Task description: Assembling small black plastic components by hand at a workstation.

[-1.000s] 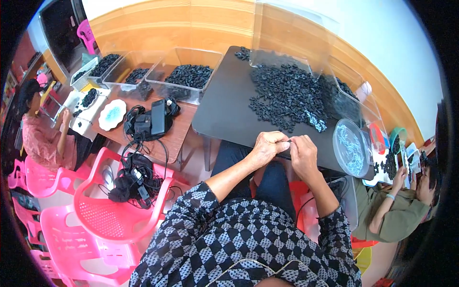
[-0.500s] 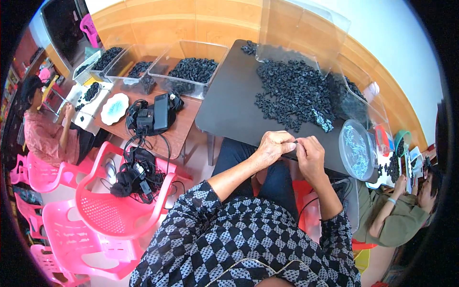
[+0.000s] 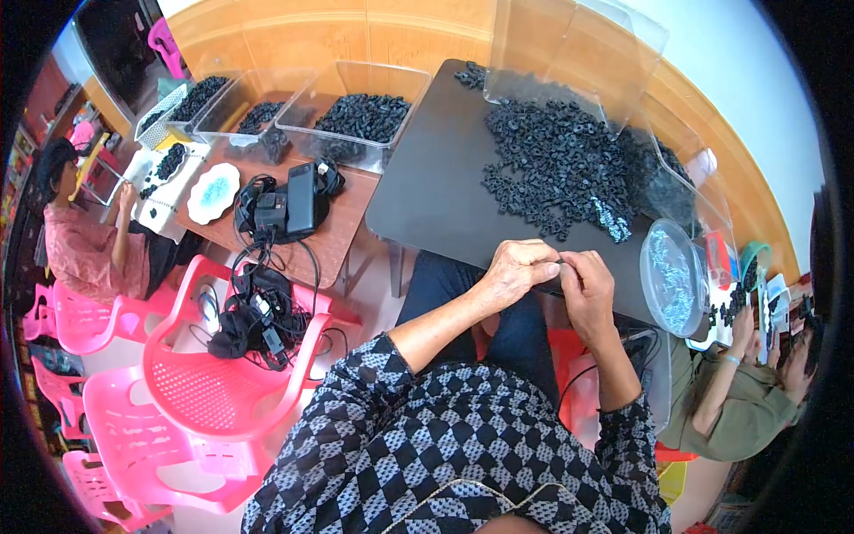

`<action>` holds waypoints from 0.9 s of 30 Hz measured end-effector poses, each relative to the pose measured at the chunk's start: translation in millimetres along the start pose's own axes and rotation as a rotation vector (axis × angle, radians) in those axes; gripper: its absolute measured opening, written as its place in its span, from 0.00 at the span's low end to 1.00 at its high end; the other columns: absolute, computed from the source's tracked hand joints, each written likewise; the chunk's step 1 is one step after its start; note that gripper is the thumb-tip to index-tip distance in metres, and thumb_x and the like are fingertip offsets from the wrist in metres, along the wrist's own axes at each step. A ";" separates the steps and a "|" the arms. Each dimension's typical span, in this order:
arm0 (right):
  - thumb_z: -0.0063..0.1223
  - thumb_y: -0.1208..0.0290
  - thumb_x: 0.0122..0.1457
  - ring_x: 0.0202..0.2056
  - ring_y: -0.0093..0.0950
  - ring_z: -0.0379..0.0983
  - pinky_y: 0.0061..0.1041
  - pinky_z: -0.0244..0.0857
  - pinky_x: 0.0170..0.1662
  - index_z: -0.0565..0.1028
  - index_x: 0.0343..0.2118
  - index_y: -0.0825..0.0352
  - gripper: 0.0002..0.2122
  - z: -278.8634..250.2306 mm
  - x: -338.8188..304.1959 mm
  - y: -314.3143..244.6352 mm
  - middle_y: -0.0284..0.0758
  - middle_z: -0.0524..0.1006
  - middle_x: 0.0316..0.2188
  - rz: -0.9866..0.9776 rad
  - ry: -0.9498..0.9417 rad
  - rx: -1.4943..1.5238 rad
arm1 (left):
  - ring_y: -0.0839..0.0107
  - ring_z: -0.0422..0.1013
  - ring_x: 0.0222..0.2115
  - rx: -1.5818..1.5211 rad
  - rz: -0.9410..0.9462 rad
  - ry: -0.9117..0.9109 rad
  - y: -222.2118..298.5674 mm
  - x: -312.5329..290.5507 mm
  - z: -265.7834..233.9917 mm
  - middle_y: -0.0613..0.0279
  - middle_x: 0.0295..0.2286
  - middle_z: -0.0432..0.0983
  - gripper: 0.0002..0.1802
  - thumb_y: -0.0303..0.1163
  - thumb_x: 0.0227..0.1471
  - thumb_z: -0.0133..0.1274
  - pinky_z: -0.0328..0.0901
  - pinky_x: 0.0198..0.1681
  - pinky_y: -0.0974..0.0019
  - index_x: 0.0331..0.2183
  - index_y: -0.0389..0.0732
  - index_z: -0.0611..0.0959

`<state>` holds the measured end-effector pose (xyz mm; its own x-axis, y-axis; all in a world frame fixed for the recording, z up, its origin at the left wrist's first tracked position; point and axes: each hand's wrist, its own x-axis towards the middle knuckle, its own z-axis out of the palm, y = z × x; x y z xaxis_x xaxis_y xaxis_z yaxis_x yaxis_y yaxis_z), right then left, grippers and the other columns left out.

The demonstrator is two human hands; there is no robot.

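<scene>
My left hand (image 3: 518, 271) and my right hand (image 3: 587, 283) meet at the near edge of the dark table (image 3: 427, 191). Their fingertips are pinched together on a small black part (image 3: 559, 262), mostly hidden by the fingers. Beyond them spreads a large heap of small black plastic parts (image 3: 551, 156). A small cluster of pale blue pieces (image 3: 610, 219) lies at the heap's near right side. To the right of my hands, a round clear tray (image 3: 654, 298) holds many tiny light-blue pieces.
Clear bins of black parts (image 3: 360, 120) stand on the brown table (image 3: 334, 209) at left, near a scalloped white plate (image 3: 206, 209) and black devices with cables (image 3: 302, 205). A pink chair (image 3: 209, 392) stands below. People sit at left (image 3: 93, 245) and right (image 3: 734, 414).
My hands stay pinched together at the table edge, with a slight shift of the fingers. The view has tilted a little. The person at right has raised a hand.
</scene>
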<state>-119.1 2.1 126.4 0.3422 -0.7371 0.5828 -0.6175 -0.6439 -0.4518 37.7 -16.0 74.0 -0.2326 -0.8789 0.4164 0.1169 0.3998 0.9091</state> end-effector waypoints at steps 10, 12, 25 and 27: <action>0.51 0.84 0.48 0.26 0.38 0.68 0.32 0.62 0.30 0.73 0.31 0.73 0.06 0.7 -1.4 -0.3 0.41 0.72 0.24 -0.019 0.006 -0.008 | 0.65 0.71 0.25 0.018 -0.021 0.021 6.9 0.2 0.3 0.55 0.24 0.74 0.10 0.30 0.44 0.54 0.64 0.29 0.64 0.29 0.32 0.80; 0.51 0.84 0.48 0.27 0.38 0.68 0.32 0.62 0.30 0.73 0.31 0.73 0.06 0.0 -0.8 -2.1 0.41 0.72 0.24 -0.005 0.007 0.001 | 0.65 0.72 0.25 -0.026 -0.060 0.019 8.7 -0.4 0.2 0.55 0.24 0.75 0.09 0.28 0.44 0.54 0.64 0.29 0.64 0.29 0.32 0.80; 0.50 0.84 0.48 0.27 0.38 0.68 0.32 0.62 0.30 0.73 0.32 0.74 0.07 -1.2 -0.8 -2.7 0.41 0.72 0.24 -0.018 -0.034 -0.010 | 0.76 0.68 0.25 0.023 -0.001 0.002 -1.8 -0.5 0.9 0.62 0.24 0.73 0.09 0.28 0.48 0.57 0.63 0.29 0.72 0.32 0.33 0.81; 0.49 0.84 0.48 0.27 0.38 0.68 0.32 0.62 0.30 0.73 0.32 0.74 0.07 -1.0 -1.2 -2.1 0.42 0.72 0.24 -0.020 -0.033 -0.008 | 0.76 0.68 0.25 0.037 0.033 0.004 -0.8 0.3 0.6 0.62 0.24 0.73 0.09 0.28 0.48 0.57 0.64 0.29 0.71 0.32 0.33 0.81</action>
<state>-118.9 4.6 127.3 0.3775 -0.7305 0.5691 -0.6159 -0.6570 -0.4348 37.0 -16.5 73.4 -0.2256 -0.8658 0.4466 0.0889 0.4382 0.8945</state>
